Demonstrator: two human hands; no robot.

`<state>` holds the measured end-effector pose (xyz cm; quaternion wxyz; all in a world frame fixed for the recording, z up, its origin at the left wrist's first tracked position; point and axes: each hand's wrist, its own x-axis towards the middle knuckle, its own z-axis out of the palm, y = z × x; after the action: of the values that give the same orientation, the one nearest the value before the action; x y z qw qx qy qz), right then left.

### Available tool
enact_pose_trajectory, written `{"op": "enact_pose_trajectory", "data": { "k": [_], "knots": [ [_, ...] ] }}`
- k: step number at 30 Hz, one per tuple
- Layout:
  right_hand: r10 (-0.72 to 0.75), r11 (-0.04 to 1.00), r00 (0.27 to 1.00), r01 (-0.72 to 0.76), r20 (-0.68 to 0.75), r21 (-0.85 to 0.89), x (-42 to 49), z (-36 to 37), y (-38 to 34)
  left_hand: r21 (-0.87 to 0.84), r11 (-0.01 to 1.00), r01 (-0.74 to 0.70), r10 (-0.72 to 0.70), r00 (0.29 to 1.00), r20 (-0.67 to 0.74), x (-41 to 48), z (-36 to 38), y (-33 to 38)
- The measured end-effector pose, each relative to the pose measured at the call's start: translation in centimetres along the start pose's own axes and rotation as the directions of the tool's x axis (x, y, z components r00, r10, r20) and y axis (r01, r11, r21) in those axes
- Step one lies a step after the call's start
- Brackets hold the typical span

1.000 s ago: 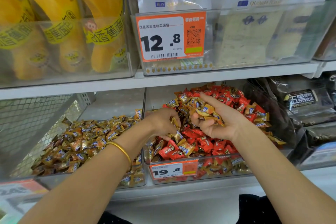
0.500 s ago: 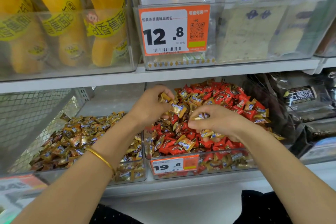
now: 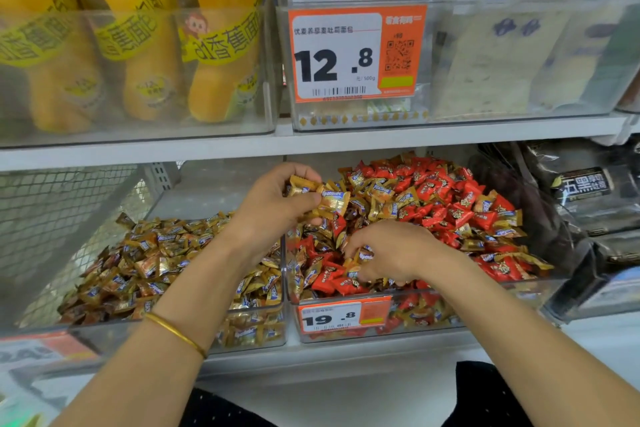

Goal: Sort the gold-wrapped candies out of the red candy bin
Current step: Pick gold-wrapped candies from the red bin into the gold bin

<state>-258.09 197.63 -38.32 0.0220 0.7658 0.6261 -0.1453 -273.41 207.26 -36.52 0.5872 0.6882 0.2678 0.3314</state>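
Note:
The clear red candy bin (image 3: 491, 315) on the lower shelf holds red-wrapped candies (image 3: 446, 198) mixed with gold-wrapped candies (image 3: 381, 196). My left hand (image 3: 273, 208) is raised over the bin's left side, fingers closed on several gold-wrapped candies (image 3: 325, 199). My right hand (image 3: 394, 253) lies palm down in the front of the pile, its fingers curled around gold-wrapped candies (image 3: 363, 255). To the left, a second clear bin (image 3: 256, 340) is filled with gold-wrapped candies (image 3: 159, 253) only.
An orange 19.8 price tag (image 3: 343, 315) is on the red bin's front. The shelf above (image 3: 311, 144) carries yellow banana-bread packs (image 3: 138, 38) and bread bags behind a 12.8 tag (image 3: 356, 52). Dark packets (image 3: 585, 194) sit right; a wire mesh panel (image 3: 62, 215) stands left.
My right hand turned from palm-up to palm-down and sank into the pile. My left hand rose from the front of the bin with gold candies gripped.

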Motion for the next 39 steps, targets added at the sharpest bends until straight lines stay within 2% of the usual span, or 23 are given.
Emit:
{"op": "enact_pose_trajectory", "data": {
  "k": [3, 7, 9, 11, 12, 14, 16, 19, 21, 23, 26, 29, 32, 36, 39],
  "knots": [
    [0.039, 0.974, 0.999, -0.034, -0.02, 0.223, -0.2, -0.1, 0.3, -0.089, 0.996, -0.005, 0.005, 1.0, -0.004, -0.1, -0.4, -0.1],
    [0.085, 0.834, 0.988, 0.001, -0.129, 0.551, -0.8, -1.2, 1.0, -0.301, 0.953, 0.018, -0.022, 1.0, -0.009, -0.6, -1.5, -0.2],
    [0.082, 0.705, 0.981, 0.069, -0.178, 0.706, -1.2, -2.0, 0.9, -0.378, 0.925, 0.042, -0.054, 0.998, -0.022, -0.9, -2.6, -0.2],
    [0.047, 0.509, 0.986, 0.115, -0.161, 0.853, -1.7, -2.9, -0.2, -0.419, 0.906, 0.064, -0.093, 0.995, -0.047, -1.3, -4.0, -0.3],
    [0.02, 0.448, 0.987, 0.134, -0.16, 0.884, -1.8, -3.5, -1.1, -0.43, 0.9, 0.077, -0.115, 0.991, -0.064, -1.6, -4.8, -0.4],
    [-0.05, 0.399, 0.983, 0.181, -0.175, 0.899, -1.2, -4.4, -3.7, -0.407, 0.909, 0.093, -0.159, 0.979, -0.13, -2.1, -6.5, -0.7],
    [-0.131, 0.423, 0.97, 0.24, -0.203, 0.874, 0.2, -5.0, -7.3, -0.293, 0.951, 0.098, -0.168, 0.96, -0.224, -2.6, -8.2, -1.3],
    [-0.192, 0.649, 0.947, 0.319, -0.258, 0.69, 3.2, -4.8, -13.1, -0.103, 0.988, 0.119, -0.148, 0.925, -0.351, -3.4, -10.3, -2.3],
    [-0.175, 0.806, 0.957, 0.273, -0.229, 0.525, 5.3, -4.1, -15.6, -0.09, 0.984, 0.152, -0.175, 0.904, -0.391, -3.9, -11.4, -2.7],
    [-0.146, 0.858, 0.983, 0.184, -0.116, 0.479, 6.8, -3.5, -17.0, -0.178, 0.966, 0.188, -0.245, 0.884, -0.399, -4.2, -12.6, -2.7],
    [-0.124, 0.784, 0.992, 0.085, 0.021, 0.615, 7.4, -2.9, -16.9, -0.287, 0.939, 0.186, -0.289, 0.881, -0.374, -4.2, -14.0, -2.7],
    [-0.122, 0.65, 0.992, 0.1, -0.027, 0.753, 6.5, -2.8, -15.8, -0.199, 0.963, 0.184, -0.247, 0.899, -0.362, -4.2, -14.3, -2.7],
    [-0.115, 0.577, 0.987, 0.159, -0.114, 0.801, 4.8, -2.9, -13.7, -0.158, 0.977, 0.146, -0.188, 0.936, -0.299, -4.2, -13.2, -2.3],
    [-0.084, 0.534, 0.962, 0.263, -0.258, 0.804, 1.1, -3.3, -9.0, -0.004, 1.0, 0.018, -0.018, 0.993, -0.117, -4.1, -10.2, -1.6],
    [-0.015, 0.604, 0.964, 0.221, -0.266, 0.766, -0.2, -3.5, -5.2, 0.164, 0.981, -0.102, 0.102, 0.995, 0.008, -3.9, -7.2, -1.2]
  ]
}}
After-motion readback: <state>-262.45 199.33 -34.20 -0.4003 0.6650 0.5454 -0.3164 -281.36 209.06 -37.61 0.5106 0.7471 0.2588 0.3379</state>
